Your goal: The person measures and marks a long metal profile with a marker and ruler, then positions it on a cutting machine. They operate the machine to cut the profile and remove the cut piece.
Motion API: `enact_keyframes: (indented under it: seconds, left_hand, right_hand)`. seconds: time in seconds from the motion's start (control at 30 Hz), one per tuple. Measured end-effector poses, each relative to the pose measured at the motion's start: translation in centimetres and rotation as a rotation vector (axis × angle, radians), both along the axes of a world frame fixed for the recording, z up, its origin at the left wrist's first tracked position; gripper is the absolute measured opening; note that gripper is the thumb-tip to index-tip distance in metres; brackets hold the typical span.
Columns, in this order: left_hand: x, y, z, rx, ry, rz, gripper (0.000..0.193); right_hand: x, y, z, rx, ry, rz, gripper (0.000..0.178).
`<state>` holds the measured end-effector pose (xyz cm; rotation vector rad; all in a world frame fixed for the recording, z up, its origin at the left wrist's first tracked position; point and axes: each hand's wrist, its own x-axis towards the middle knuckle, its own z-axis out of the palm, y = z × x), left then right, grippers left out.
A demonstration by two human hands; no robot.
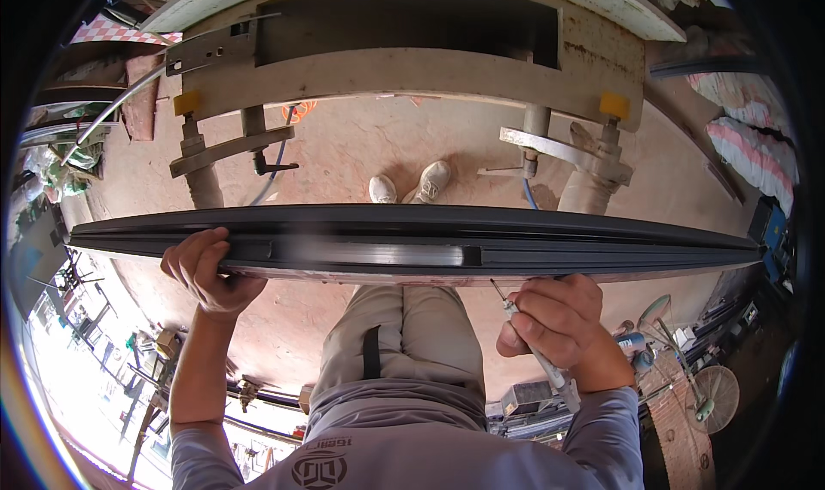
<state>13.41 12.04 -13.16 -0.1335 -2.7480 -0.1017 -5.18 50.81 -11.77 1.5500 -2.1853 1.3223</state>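
Long dark profile (619, 248): spans nine to three o'clock across the body, apparently held level so that its grooved side faces upward.
Left hand (210, 271), near nine o'clock: grip closed round the profile, fingers above, thumb low, presumably to steady it.
Right hand (559, 322), at four o'clock: grip clasped on a slim pale tool (540, 352), point toward eleven o'clock, perhaps for fine control; whether the knuckles touch the profile cannot be told.
Bright strip (421, 254): lies in the channel between the hands; its nine-o'clock end is blurred.
Pale machine frame (387, 77), at twelve o'clock: upper part cut off.
Obscured: the profile's underside and any support at its ends; the tool's tip is too small to classify.
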Motion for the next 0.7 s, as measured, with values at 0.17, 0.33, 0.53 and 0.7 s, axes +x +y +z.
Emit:
enact_keyframes:
  seconds: [0.17, 0.33, 0.53, 0.7]
  left_hand:
    - [-0.04, 0.01, 0.15, -0.002, -0.012, 0.001, 0.053]
    - [-0.34, 0.09, 0.32, -0.011, -0.016, -0.002, 0.052]
    - [-0.41, 0.04, 0.35, -0.015, -0.022, 0.003, 0.050]
    - [-0.36, -0.11, 0.41, -0.013, -0.039, 0.005, 0.050]
  right_hand:
    - [-0.07, -0.04, 0.09, 0.018, 0.007, -0.002, 0.024]
    - [-0.12, -0.21, 0.14, 0.030, 0.024, -0.005, 0.024]
    - [-0.37, -0.58, 0.00, 0.008, 0.029, -0.016, 0.023]
    - [-0.70, -0.62, 0.11, 0.003, 0.012, -0.002, 0.020]
